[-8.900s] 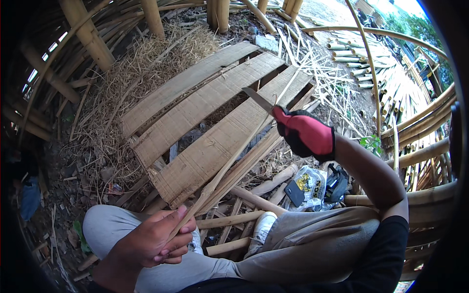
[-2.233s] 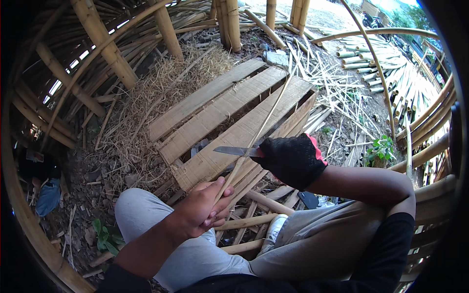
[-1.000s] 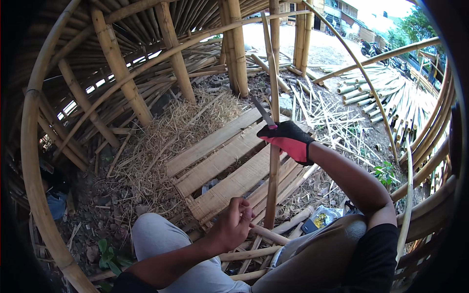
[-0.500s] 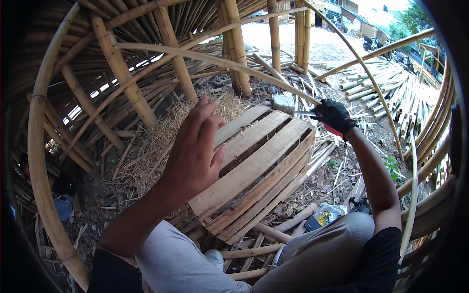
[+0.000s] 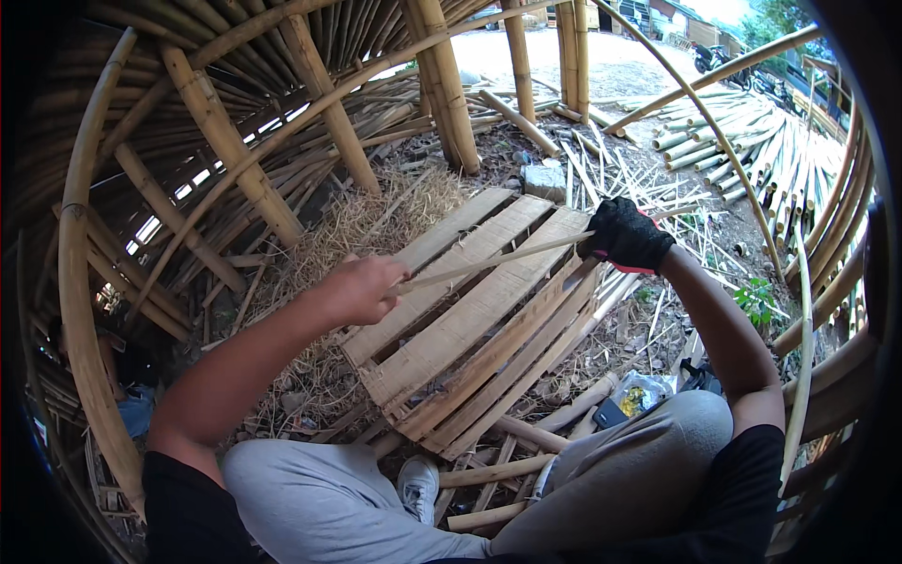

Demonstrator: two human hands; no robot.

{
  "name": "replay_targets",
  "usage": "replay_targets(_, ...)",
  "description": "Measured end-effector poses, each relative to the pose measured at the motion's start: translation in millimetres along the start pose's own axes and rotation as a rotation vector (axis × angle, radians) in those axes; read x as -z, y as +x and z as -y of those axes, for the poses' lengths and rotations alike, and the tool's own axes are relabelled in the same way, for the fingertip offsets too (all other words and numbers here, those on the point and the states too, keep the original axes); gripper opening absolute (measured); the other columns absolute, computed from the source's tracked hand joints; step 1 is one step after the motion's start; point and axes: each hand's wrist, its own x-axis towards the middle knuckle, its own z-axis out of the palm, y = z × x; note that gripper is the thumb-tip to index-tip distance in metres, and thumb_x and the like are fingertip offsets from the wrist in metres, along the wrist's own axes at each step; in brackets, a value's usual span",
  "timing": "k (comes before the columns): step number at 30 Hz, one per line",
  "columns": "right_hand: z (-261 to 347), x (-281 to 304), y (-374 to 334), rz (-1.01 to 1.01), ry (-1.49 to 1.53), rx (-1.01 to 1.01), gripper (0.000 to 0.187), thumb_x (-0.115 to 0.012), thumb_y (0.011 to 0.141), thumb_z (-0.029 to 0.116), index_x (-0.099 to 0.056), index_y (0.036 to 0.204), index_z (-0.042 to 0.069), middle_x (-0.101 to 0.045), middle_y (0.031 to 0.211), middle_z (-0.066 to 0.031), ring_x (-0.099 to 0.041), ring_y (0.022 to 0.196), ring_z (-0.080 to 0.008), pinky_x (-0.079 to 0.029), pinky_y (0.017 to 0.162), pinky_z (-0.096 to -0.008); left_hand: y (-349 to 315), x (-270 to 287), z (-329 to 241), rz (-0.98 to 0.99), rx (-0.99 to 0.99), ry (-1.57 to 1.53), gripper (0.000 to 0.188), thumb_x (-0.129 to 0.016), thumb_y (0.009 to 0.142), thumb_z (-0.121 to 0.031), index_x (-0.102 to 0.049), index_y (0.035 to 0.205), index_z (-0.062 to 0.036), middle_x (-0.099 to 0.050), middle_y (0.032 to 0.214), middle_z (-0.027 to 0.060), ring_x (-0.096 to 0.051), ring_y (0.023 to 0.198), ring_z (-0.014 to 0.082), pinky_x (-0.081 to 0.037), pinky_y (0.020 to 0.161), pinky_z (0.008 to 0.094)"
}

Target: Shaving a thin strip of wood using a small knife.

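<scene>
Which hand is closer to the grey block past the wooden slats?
Right. The gloved right hand is below and right of the grey block in view; the bare left hand is farther off, well to the block's left, holding one end of the strip.

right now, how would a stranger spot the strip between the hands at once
Find the slatted wooden crate in the middle of the view. Across its boards, a long pale strip stretches from the bare left hand to the black-gloved right hand. Unlike the broad boards and the scattered loose strips beyond, this one is held in both hands.
</scene>
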Motion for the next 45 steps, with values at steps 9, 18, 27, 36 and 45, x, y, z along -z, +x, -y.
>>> replay_targets(9, -8, 5, -7, -0.188, -0.022, -0.095, 0.042, -0.080, 0.063, 0.033, -0.061, 0.090, 0.009, -0.052, 0.087, -0.0071, -0.050, 0.085, -0.0289, -0.043, 0.074, -0.0393, -19, -12, -32, 0.641, 0.126, -1.506, 0.033, -0.055, 0.092, -0.022, -0.050, 0.115, 0.0019, -0.056, 0.080, 0.0052, -0.050, 0.060, 0.0069, -0.038, 0.050, 0.0210)
replay_targets(18, -36, 18, 26, -0.109, -0.264, -0.264, 0.036, -0.070, 0.078, 0.028, -0.058, 0.107, 0.010, -0.056, 0.095, -0.0076, -0.052, 0.092, -0.0289, -0.040, 0.082, -0.0391, -3, 35, -49, 0.440, 0.129, -1.593, 0.033, -0.040, 0.101, -0.025, -0.045, 0.120, 0.0012, -0.048, 0.077, 0.0014, -0.048, 0.052, 0.0081, -0.039, 0.046, 0.0208)
replay_targets(27, 37, -14, 60, 0.101, 0.026, 0.003, 0.021, -0.065, 0.081, 0.028, -0.070, 0.094, 0.013, -0.065, 0.107, -0.0051, -0.061, 0.092, -0.0267, -0.048, 0.081, -0.0381, -35, -7, -44, 0.741, 0.448, -2.020, 0.037, -0.038, 0.101, -0.038, -0.048, 0.093, -0.0037, -0.048, 0.061, 0.0033, -0.054, 0.048, 0.0109, -0.044, 0.038, 0.0212)
replay_targets(36, -12, 37, 15, 0.752, 0.245, -0.302, 0.020, -0.061, 0.087, 0.027, -0.068, 0.087, 0.008, -0.068, 0.085, -0.0081, -0.064, 0.077, -0.0237, -0.049, 0.072, -0.0367, -70, -29, -47, 0.760, 0.598, -1.975, 0.034, -0.032, 0.102, -0.035, -0.047, 0.095, -0.0050, -0.042, 0.056, 0.0051, -0.044, 0.043, 0.0152, -0.040, 0.037, 0.0250)
replay_targets(45, 29, 77, -2, 0.170, 0.648, -1.031, 0.050, -0.052, 0.095, 0.047, -0.064, 0.099, -0.001, -0.062, 0.085, -0.0044, -0.051, 0.078, -0.0084, -0.042, 0.075, -0.0268, -89, -79, -63, 1.112, 0.584, -2.722, 0.043, -0.033, 0.099, -0.048, -0.042, 0.082, -0.0092, -0.039, 0.057, 0.0021, -0.042, 0.044, 0.0152, -0.036, 0.040, 0.0243)
